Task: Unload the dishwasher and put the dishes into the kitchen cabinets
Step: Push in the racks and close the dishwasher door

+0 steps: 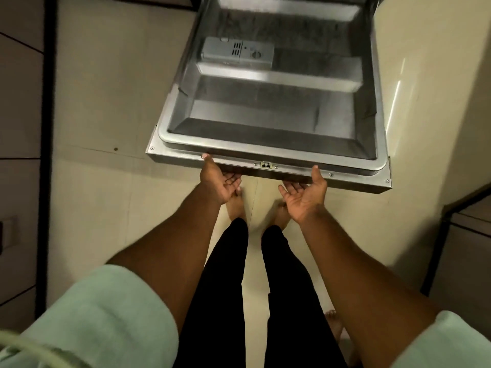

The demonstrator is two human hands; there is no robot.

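The lowered dishwasher door is being cradled at its front edge by the left hand and right hand, palms up, fingers loose, nothing clasped. It is probably heavy, stiff steel.

Bare feet on seemingly tiled floor

Left hand, right hand: palms up.
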